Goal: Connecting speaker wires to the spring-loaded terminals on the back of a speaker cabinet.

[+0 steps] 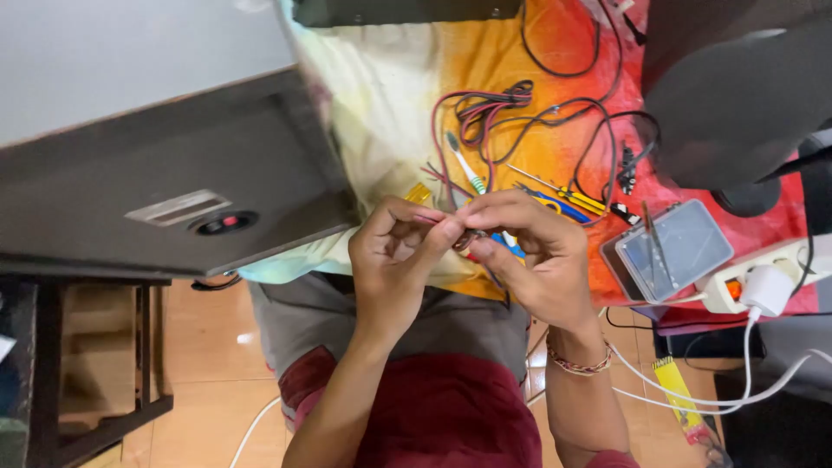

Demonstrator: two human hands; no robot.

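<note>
I see both hands meet at mid-frame; the left hand [394, 251] and right hand [529, 256] pinch a small dark part [468, 238] on a thin red wire [431, 220] between their fingertips; the wire runs leftward, lying crosswise between them.

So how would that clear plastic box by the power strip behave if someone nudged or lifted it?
The clear plastic box is thin-walled and looks nearly empty, so probably light and easy to slide on the cloth. It is flat and wide, so unlikely to tip. The thin rod lying across it would likely roll off.
</note>
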